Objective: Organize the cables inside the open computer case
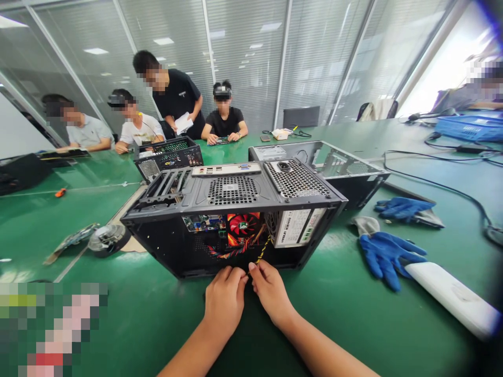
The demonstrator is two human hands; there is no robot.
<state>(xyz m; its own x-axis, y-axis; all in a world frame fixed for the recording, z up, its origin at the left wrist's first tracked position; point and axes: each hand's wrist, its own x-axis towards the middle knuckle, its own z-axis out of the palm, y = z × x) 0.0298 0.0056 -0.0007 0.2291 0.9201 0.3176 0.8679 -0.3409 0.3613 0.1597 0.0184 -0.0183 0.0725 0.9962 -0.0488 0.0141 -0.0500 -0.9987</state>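
A black computer case (157, 246) stands before me with its open side facing me. Inside show a red cooling fan (240, 226), a power supply (298, 229) with a white label, and a bundle of coloured wires (228, 255). A yellow-and-black twisted cable (262, 251) runs from beside the power supply down to my hands at the case's lower edge. My right hand (274, 293) pinches this cable between thumb and fingers. My left hand (225, 297) is closed close beside it, fingertips at the cable's lower end; what exactly they grip is hidden.
Blue-and-grey work gloves (387, 256) and a white elongated object (454, 298) lie at right. Behind stand another open case (353, 180) and a smaller case (168, 157). Loose parts (108, 238) are at left. Black cables (444, 162) cross the right side. Several people sit or stand across the table.
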